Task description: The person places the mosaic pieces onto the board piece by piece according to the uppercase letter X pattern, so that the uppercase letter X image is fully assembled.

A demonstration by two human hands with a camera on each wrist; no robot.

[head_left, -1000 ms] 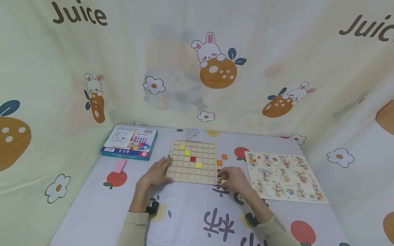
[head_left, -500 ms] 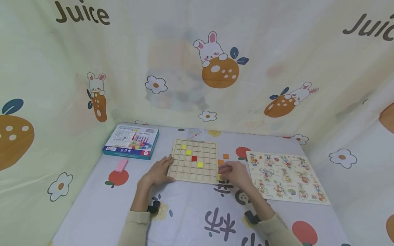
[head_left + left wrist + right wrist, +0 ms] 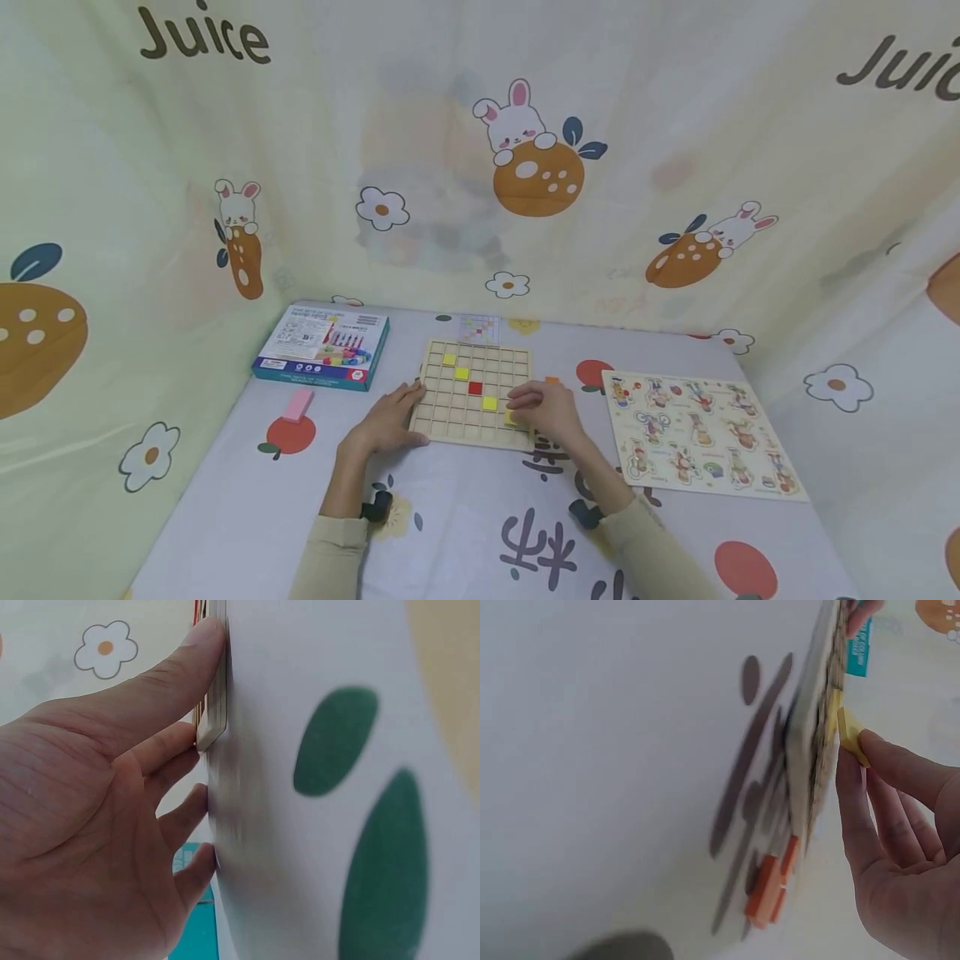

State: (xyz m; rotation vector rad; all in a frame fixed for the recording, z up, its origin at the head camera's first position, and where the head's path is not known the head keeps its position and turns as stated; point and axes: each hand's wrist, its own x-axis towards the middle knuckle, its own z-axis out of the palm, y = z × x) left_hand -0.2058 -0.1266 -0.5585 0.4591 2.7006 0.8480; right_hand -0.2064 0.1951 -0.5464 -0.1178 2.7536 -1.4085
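A wooden grid board (image 3: 453,417) lies on the table in the head view. On it sit a red tile (image 3: 476,388) and three yellow tiles, including one yellow tile (image 3: 490,403) just right of the red; together they form a diagonal. My left hand (image 3: 386,422) rests at the board's left side, thumb on the front edge and fingers along the left edge. Above the board's right part, my right hand (image 3: 551,414) pinches another yellow tile (image 3: 853,739) between thumb and fingers. In the right wrist view that tile is tilted and appears just off the board's surface.
Orange tiles (image 3: 763,892) lie right of the board, partly hidden by my right hand in the head view. A pattern card (image 3: 478,329) lies behind the board. Left are a box (image 3: 322,346) and a pink block (image 3: 297,405); right, a picture puzzle board (image 3: 697,429).
My right hand has picked up the yellow tile from the table beside the board and moved left with it over the board. The left hand has stayed at the board's edge.
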